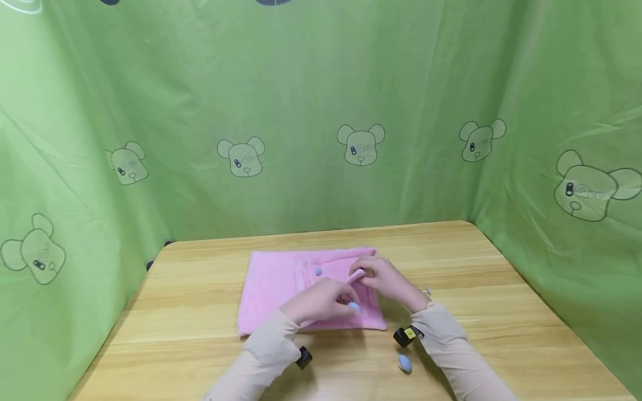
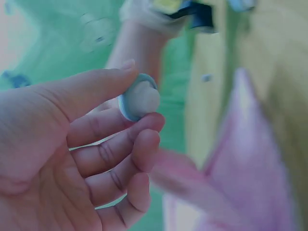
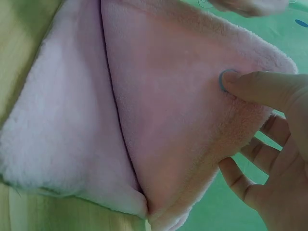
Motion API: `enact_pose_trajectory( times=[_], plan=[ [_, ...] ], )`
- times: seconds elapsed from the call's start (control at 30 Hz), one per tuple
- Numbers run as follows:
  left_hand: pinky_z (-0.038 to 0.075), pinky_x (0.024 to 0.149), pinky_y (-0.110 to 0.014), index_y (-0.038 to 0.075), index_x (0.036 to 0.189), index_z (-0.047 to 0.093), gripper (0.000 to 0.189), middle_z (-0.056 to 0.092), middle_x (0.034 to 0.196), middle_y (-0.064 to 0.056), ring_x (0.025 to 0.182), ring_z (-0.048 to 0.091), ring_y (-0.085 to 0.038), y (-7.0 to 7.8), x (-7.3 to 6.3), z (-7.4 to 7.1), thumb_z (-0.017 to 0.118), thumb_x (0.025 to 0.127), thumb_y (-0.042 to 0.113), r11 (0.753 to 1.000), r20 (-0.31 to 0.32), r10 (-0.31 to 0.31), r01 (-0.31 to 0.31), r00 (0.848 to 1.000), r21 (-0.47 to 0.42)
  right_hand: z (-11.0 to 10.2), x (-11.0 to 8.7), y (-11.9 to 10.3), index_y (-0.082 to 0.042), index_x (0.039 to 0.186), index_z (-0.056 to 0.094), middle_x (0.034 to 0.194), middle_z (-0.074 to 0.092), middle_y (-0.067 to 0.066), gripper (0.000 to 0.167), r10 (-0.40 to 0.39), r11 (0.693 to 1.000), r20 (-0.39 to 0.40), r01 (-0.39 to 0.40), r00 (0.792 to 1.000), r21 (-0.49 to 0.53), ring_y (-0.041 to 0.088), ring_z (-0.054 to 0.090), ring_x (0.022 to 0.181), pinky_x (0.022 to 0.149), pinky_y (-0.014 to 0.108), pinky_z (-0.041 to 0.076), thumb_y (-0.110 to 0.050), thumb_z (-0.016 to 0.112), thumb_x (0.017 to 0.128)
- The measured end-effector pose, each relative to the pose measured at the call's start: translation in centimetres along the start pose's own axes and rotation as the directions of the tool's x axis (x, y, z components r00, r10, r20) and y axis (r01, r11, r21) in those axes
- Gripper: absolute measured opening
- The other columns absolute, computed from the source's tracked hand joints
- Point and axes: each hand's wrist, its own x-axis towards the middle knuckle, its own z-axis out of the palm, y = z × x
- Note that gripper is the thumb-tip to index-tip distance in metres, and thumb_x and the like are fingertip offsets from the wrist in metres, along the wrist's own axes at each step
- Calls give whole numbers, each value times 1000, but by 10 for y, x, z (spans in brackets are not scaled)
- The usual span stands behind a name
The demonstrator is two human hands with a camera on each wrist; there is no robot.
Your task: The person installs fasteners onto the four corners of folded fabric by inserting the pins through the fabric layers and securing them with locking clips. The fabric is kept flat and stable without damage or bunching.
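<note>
A pink fluffy cloth (image 1: 271,289) lies folded on the table, one flap raised. Thumb and fingertips of my left hand (image 1: 321,302) pinch a small round blue cap with a white inner side (image 2: 144,98), held just off the cloth. My right hand (image 1: 383,277) grips the raised edge of the pink cloth (image 3: 168,86). Under that thumb a blue disc (image 3: 222,82) presses against the fabric, mostly hidden by the thumb. The right hand's other fingers lie behind the cloth edge. Farther back, a small blue round piece (image 1: 318,271) sits on the cloth.
Near the right forearm, a blue oval piece (image 1: 404,363) rests on the wooden table (image 1: 200,356). A tiny pin-like piece (image 1: 427,291) lies beside the right wrist. Green curtains (image 1: 301,184) with bear prints surround the table's back and sides.
</note>
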Motion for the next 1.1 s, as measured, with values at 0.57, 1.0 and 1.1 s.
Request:
enact_pose_trajectory(
  times=[0.57, 1.0, 1.1],
  plan=[
    [52, 71, -29, 14, 113, 70, 30, 72, 96, -7, 79, 62, -10, -31, 16, -36, 66, 92, 35, 854, -318, -313, 118, 895, -507, 0, 1, 1, -12, 94, 72, 93, 73, -1, 16, 10, 1000, 17, -10, 1000, -3, 15, 67, 91, 87, 30, 55, -2, 72, 82],
    [50, 90, -35, 8, 108, 71, 29, 73, 97, -9, 90, 65, -17, -57, 42, -2, 60, 96, 32, 751, -307, -465, 187, 830, -633, 0, 1, 3, -15, 95, 72, 94, 73, -2, 18, 4, 1000, 12, -4, 1000, 11, 15, 67, 93, 88, 30, 55, -1, 72, 82],
    [49, 92, -36, 9, 107, 71, 28, 74, 96, -8, 90, 66, -16, -58, 44, 2, 60, 95, 32, 760, -299, -452, 187, 840, -623, 1, 1, 2, -14, 95, 72, 94, 73, -2, 18, 6, 1000, 15, -7, 1000, 15, 16, 67, 93, 88, 30, 55, -2, 72, 82]
  ],
)
